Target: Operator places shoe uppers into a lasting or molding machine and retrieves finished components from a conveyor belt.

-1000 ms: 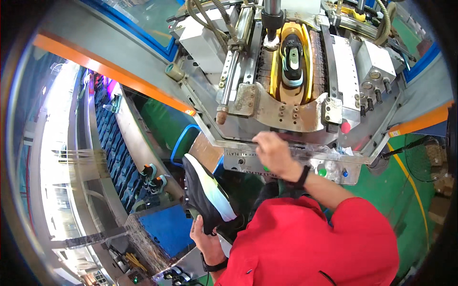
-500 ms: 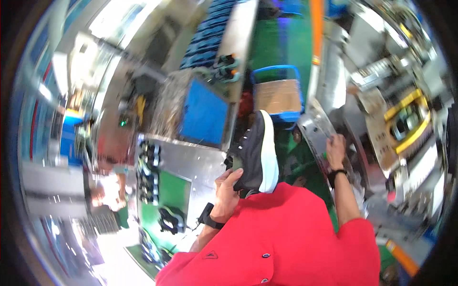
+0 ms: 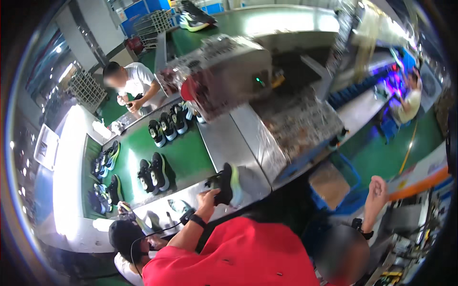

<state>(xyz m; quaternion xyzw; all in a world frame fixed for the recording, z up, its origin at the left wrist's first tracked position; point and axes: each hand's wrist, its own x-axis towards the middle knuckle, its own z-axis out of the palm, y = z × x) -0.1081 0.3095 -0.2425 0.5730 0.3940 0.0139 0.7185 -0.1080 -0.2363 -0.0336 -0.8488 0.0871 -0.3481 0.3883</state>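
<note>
My left hand (image 3: 207, 201) grips a black shoe (image 3: 225, 185) with a pale yellow-to-light-blue sole by its heel end. The shoe is over the bare metal plate (image 3: 250, 178) at the end of the green conveyor belt; I cannot tell whether it touches the plate. Out to the right, my right hand (image 3: 377, 189) is raised with its fingers curled in, and nothing shows in it. Below that hand lies a blue crate (image 3: 355, 177) with a cardboard sheet (image 3: 329, 185) in it.
Several similar shoes stand in pairs on the green belt (image 3: 191, 159). A co-worker (image 3: 138, 83) in white stands across it; another in a black cap (image 3: 126, 238) works close at my left. A plastic-wrapped machine (image 3: 300, 124) borders the plate. Another person (image 3: 408, 102) sits far right.
My view has swung left, bringing the belt and co-workers into sight. The shoe in my left hand is now over the metal plate. My right hand has come off the machine at right.
</note>
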